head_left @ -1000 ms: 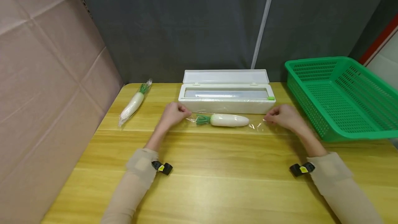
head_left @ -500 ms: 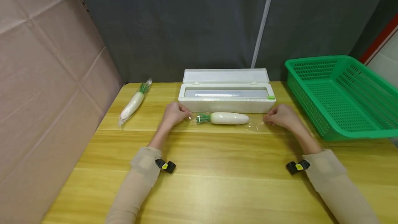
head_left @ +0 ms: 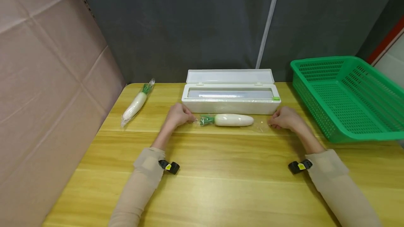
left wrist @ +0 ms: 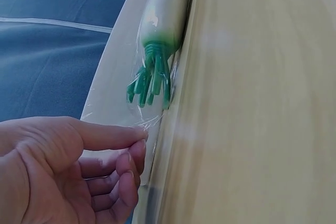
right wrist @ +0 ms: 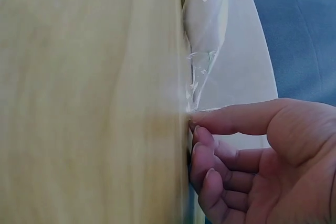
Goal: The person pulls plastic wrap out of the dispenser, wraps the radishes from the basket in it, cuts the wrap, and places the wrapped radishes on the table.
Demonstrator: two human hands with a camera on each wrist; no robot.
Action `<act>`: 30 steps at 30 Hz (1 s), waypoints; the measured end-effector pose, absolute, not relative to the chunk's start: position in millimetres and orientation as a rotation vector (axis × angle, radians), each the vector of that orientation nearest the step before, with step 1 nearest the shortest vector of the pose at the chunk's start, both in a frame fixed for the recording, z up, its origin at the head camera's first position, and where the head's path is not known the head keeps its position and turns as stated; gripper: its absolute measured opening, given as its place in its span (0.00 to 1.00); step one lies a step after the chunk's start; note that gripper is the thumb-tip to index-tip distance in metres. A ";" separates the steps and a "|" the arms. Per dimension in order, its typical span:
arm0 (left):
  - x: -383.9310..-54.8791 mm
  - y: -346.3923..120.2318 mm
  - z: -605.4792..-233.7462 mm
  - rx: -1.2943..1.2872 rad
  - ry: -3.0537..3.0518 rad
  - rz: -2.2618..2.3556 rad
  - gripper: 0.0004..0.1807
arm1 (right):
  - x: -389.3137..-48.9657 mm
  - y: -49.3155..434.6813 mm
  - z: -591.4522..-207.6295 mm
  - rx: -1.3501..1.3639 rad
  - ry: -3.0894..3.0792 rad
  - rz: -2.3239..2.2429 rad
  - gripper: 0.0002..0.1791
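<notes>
A white radish (head_left: 234, 119) with green stem stubs (left wrist: 152, 77) lies sideways in front of the box, wrapped in clear plastic film (right wrist: 202, 72). At its leafy end my left hand (head_left: 179, 115) pinches the gathered film between thumb and forefinger. My right hand (head_left: 285, 118) pinches the film's other twisted end, beyond the radish's tip. Just behind stands a white cling film box (head_left: 231, 106), its lid (head_left: 229, 76) raised and a green slider (head_left: 276, 98) at its right end.
Another film-wrapped radish (head_left: 135, 105) lies at the table's far left. A green plastic basket (head_left: 334, 122) stands at the right, close to my right hand. Behind the wooden table (head_left: 233, 185) hangs a dark grey curtain (head_left: 189, 27).
The film ends have drawn into narrower twists beside the radish, which shifted slightly away from me, towards the box. Both hands keep their pinch, and the forearms have moved slightly inward.
</notes>
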State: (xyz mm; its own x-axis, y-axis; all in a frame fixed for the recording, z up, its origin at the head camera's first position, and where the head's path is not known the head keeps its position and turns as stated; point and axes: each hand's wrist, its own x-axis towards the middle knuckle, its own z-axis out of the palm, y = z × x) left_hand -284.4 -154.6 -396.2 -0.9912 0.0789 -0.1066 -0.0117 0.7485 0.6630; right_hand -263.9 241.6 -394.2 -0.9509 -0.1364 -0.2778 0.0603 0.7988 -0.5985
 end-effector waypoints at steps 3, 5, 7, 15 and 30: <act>-284.7 -154.5 -396.3 0.061 2.786 1.066 0.13 | -265.0 242.2 -394.5 -0.057 2.664 -0.909 0.12; -285.1 -154.0 -396.7 0.060 2.770 1.066 0.14 | -265.4 242.3 -394.9 -0.057 2.657 -0.910 0.12; -285.7 -153.0 -397.4 0.055 2.769 1.062 0.14 | -265.4 242.4 -395.1 -0.056 2.649 -0.919 0.12; -288.3 -149.6 -400.2 0.036 2.830 1.028 0.11 | -267.0 244.3 -397.9 -0.068 2.658 -0.949 0.13; -287.1 -142.5 -401.1 0.027 2.919 1.014 0.14 | -268.4 242.8 -399.5 -0.103 2.740 -0.921 0.14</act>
State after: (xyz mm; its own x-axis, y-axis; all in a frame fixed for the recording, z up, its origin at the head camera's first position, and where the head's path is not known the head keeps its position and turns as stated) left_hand -287.1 -142.5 -401.1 -0.9985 0.0334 -0.0429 -0.0004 0.7847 0.6198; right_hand -268.4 242.8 -399.5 -0.9667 -0.1447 -0.2110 0.0122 0.7978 -0.6028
